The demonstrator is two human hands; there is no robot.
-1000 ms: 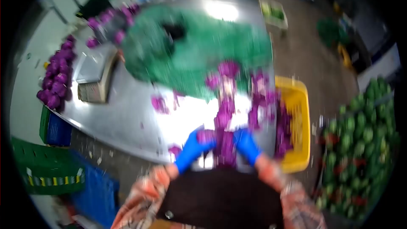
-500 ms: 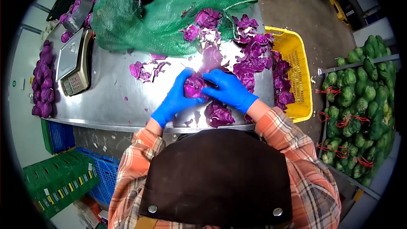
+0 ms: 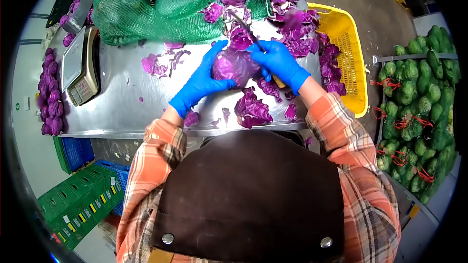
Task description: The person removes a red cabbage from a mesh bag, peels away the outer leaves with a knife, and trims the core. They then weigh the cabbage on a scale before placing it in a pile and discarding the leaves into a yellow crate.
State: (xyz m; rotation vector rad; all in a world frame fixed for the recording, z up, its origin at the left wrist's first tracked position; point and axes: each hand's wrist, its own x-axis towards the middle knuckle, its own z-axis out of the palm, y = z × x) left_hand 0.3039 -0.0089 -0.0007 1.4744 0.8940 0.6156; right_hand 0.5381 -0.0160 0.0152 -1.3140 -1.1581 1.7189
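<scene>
Both my hands wear blue gloves over a steel table [image 3: 122,107]. My left hand [image 3: 202,80] cups a red cabbage head [image 3: 234,65] from the left side. My right hand [image 3: 278,63] grips a knife [image 3: 253,39] with a yellowish handle, its blade lying across the top of the cabbage and pointing away from me. Loose purple leaves [image 3: 251,109] lie on the table just below the cabbage.
A green mesh sack [image 3: 161,5] lies at the far side. A scale [image 3: 80,65] stands at the left, whole red cabbages [image 3: 48,97] beyond it. A yellow crate [image 3: 348,53] with purple trimmings sits right, green vegetables [image 3: 419,102] on a rack farther right. Green and blue crates [image 3: 83,195] sit on the floor.
The view steadied from a blur. Both hands lifted the cabbage farther from the table's near edge, and the knife now shows in my right hand across the cabbage.
</scene>
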